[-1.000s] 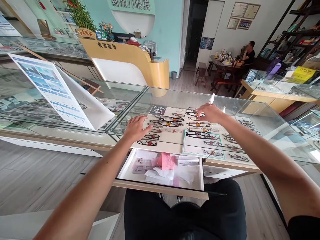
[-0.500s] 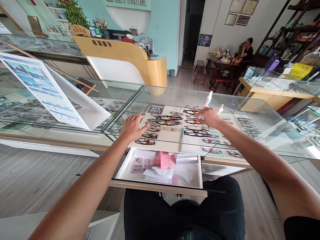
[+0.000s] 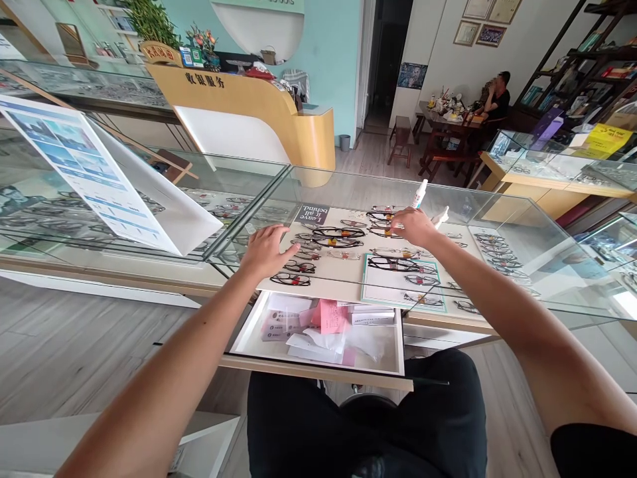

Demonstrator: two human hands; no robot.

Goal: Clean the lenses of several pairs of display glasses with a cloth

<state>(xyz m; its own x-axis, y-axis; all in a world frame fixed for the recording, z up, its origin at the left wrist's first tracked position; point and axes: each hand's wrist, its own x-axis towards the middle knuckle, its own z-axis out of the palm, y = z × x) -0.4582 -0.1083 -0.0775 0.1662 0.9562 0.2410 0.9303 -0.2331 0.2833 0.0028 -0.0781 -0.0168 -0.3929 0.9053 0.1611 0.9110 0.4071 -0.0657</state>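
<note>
Rows of eyeglass frames lie on a white display tray in a glass showcase in front of me. My left hand lies flat at the tray's left side, fingers spread, beside dark frames with red tags. My right hand reaches to the back rows, its fingers bent together on a dark pair of glasses. Whether the hands are under or over the glass top is unclear.
Below the tray an open drawer holds papers and a pink slip. A white spray bottle stands behind my right hand. A leaflet stand sits on the left showcase. A person sits at a table far back.
My right hand has shifted slightly left along the back rows of frames. The left hand has stayed flat in about the same place. The view has moved a little.
</note>
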